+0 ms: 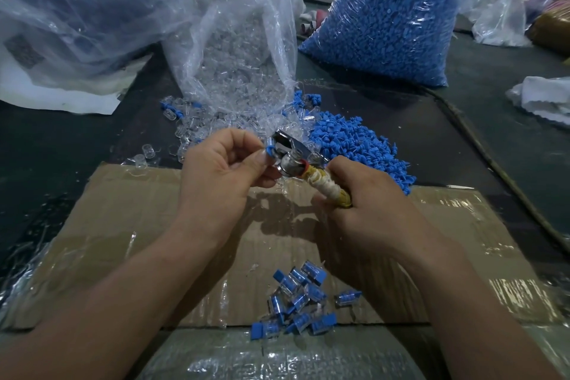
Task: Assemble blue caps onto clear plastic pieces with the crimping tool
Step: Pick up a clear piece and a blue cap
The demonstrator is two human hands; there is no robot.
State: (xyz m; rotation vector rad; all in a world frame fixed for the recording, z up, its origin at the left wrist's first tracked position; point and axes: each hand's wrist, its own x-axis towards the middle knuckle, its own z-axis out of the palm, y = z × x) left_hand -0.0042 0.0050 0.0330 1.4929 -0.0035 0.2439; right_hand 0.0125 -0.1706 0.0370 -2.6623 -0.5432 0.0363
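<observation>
My right hand grips the yellow, cloth-wrapped handle of the metal crimping tool, whose jaws point up and left. My left hand pinches a small piece with a blue cap against the tool's jaws; the clear part is mostly hidden by my fingers. Loose blue caps lie in a heap just beyond the tool. Clear plastic pieces spill from an open bag behind my left hand. Several finished blue-capped pieces lie on the cardboard near me.
A flat taped cardboard sheet covers the dark table under my hands. A large bag of blue caps stands at the back right, and a big clear bag at the back left. White cloth lies at the right edge.
</observation>
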